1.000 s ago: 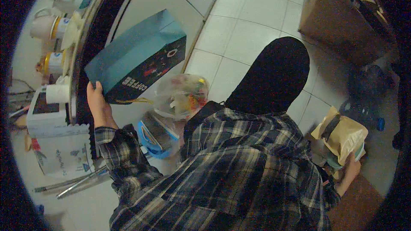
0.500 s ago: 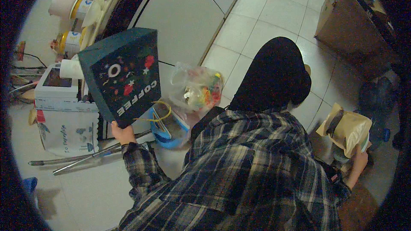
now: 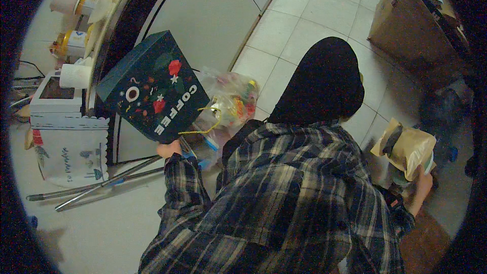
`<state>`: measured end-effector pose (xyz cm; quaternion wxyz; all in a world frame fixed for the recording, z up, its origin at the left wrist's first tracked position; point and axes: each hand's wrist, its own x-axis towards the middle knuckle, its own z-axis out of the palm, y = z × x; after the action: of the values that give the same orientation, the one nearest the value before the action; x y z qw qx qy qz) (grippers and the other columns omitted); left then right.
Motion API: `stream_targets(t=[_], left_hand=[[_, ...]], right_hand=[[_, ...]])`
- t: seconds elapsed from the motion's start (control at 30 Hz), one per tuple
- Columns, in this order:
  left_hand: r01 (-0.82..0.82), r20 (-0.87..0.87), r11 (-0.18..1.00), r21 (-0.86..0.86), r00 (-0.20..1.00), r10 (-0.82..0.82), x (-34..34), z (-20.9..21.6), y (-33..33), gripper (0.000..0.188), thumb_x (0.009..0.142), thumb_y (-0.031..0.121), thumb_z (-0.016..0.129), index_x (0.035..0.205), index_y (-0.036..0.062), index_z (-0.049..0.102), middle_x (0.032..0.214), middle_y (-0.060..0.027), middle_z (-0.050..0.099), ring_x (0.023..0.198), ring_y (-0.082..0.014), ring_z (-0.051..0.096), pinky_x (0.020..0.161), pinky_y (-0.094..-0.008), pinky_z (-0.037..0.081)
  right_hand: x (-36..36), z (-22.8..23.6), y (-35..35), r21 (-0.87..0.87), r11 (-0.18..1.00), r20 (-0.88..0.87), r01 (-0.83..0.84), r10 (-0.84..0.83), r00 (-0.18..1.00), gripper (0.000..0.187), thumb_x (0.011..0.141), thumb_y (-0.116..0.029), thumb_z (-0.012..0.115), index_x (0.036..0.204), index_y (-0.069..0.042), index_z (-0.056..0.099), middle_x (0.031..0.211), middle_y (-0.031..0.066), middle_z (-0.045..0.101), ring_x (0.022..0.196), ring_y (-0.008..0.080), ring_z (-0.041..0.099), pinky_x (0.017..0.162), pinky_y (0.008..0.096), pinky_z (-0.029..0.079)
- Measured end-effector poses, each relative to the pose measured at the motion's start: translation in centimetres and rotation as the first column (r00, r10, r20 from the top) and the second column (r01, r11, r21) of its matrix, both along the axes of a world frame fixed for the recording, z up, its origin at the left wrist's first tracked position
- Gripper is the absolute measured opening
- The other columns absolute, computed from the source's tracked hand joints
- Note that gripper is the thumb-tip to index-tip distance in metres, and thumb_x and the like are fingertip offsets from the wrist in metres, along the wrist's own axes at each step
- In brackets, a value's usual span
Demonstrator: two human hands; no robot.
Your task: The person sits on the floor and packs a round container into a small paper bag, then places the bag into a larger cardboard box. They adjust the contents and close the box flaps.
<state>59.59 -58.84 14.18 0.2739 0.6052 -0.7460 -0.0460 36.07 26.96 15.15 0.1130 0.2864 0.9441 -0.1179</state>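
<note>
My left hand [image 3: 168, 148] is closed on the lower corner of a dark green paper gift bag [image 3: 157, 89], which is held up tilted. Its printed front faces me, and a yellow cord handle [image 3: 203, 128] hangs off its right side. Over at the right, my right hand [image 3: 422, 185] grips the lower edge of a shiny tan pouch [image 3: 412, 147] with a dark band near one end. Something pale shows just under the pouch, too obscured to name. Most of the right-hand fingers are behind the pouch.
Behind the gift bag lies a clear plastic bag of colourful things [image 3: 238, 99]. Metal poles [image 3: 109, 185] lie on the floor beside a white printed bag [image 3: 71, 155]. Mugs [image 3: 76, 73] stand at the far left. A large cardboard box [image 3: 401, 25] stands far right, with plastic bottles [image 3: 446, 116] nearer.
The gift bag has moved slightly right with my left hand and turned, so its printed front shows more fully. My right hand and the pouch have barely moved.
</note>
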Motion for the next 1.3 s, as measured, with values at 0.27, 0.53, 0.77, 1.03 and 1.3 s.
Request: stream_targets(t=[0.27,0.53,0.77,1.03,1.3], left_hand=[[-0.130,-0.038,0.985,0.113,0.990,0.135,-0.3,-2.9,-2.9,0.036,0.069,0.026,0.078,0.088,-0.0036,0.069,0.091,-0.0142,0.070,0.079,-0.0245,0.066,0.070,-0.0388,0.052],[-0.017,0.372,0.999,0.036,0.928,0.003,-1.3,-3.2,-2.1,0.033,0.076,0.019,0.072,0.094,-0.0076,0.065,0.098,-0.0162,0.068,0.078,-0.0231,0.064,0.068,-0.0401,0.052],[-0.129,0.137,0.990,0.065,0.983,0.119,-0.6,-3.2,-3.7,0.034,0.082,0.023,0.065,0.101,-0.0054,0.064,0.103,-0.0159,0.067,0.085,-0.0249,0.063,0.073,-0.0396,0.051],[-0.106,0.054,0.994,-0.040,0.993,0.108,-1.5,-2.3,-4.8,0.036,0.089,0.027,0.057,0.109,-0.0029,0.062,0.109,-0.0154,0.065,0.093,-0.0269,0.062,0.078,-0.0390,0.050],[0.761,-0.927,0.645,0.071,0.289,-0.239,-19.1,15.7,1.7,0.035,0.096,0.022,0.042,0.122,0.0011,0.051,0.118,-0.0114,0.057,0.102,-0.0265,0.057,0.086,-0.0355,0.047]], right_hand=[[0.7,-3.4,2.7,0.017,0.998,-0.134,-0.053,0.055,0.989,0.055,0.082,-0.051,0.065,0.100,0.001,0.068,0.086,0.0179,0.069,0.074,0.0289,0.063,0.068,0.0415,0.046],[1.4,-2.8,2.5,-0.086,0.993,-0.160,-0.078,0.064,0.985,0.063,0.083,-0.058,0.058,0.095,0.003,0.067,0.084,0.0255,0.066,0.076,0.0434,0.062,0.068,0.0481,0.047],[0.7,-3.0,2.1,0.172,0.980,-0.064,-0.102,0.114,0.991,0.062,0.081,-0.056,0.062,0.083,0.006,0.066,0.084,0.0287,0.064,0.076,0.0441,0.061,0.067,0.0500,0.046],[1.4,-0.9,0.1,-0.020,0.998,-0.172,-0.062,0.058,0.983,0.061,0.080,-0.057,0.063,0.079,0.004,0.065,0.077,0.0224,0.065,0.071,0.0408,0.062,0.064,0.0470,0.046],[2.0,1.6,-3.8,0.079,0.996,-0.142,-0.032,0.043,0.989,0.061,0.081,-0.055,0.057,0.085,0.005,0.066,0.083,0.0250,0.065,0.076,0.0432,0.063,0.068,0.0482,0.048]])
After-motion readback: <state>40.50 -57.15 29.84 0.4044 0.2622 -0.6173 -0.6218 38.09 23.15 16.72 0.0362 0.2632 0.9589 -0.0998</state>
